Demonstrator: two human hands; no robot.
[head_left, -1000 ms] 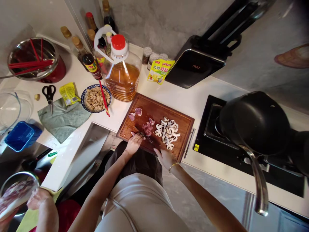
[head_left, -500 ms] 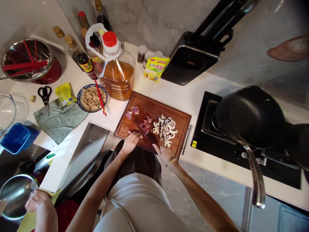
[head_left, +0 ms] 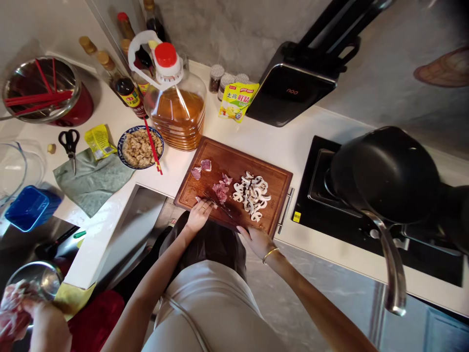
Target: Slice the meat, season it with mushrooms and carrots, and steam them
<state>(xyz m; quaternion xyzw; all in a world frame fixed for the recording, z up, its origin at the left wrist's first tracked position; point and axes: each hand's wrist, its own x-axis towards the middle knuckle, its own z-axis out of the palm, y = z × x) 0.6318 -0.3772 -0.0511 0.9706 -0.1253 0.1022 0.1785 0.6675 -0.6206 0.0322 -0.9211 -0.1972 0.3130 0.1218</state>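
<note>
On the wooden cutting board [head_left: 240, 151], my right hand [head_left: 258, 240] grips a dark-bladed knife [head_left: 222, 206] at the board's near edge. The blade points left, toward my other hand. My left hand [head_left: 200, 214] presses down at the near left of the board with its fingers bent together; what lies under the fingertips is hidden. Just beyond the blade lies a small heap of cut red meat [head_left: 222, 189]. Two larger meat pieces [head_left: 201, 168] sit farther left. Sliced mushrooms [head_left: 252, 195] are heaped on the right half of the board.
A wok [head_left: 384, 176] stands on the hob to the right, its handle jutting over the counter edge. Behind the board are an oil jug [head_left: 178, 112] and a knife block [head_left: 291, 88]. A bowl of food [head_left: 141, 149] with chopsticks stands left. At lower left, another person's hand [head_left: 36, 308] holds raw meat.
The knife and my right hand have shifted slightly, the hand a little right and down. My left hand stays put. The other person's hand has moved left and now shows raw meat.
</note>
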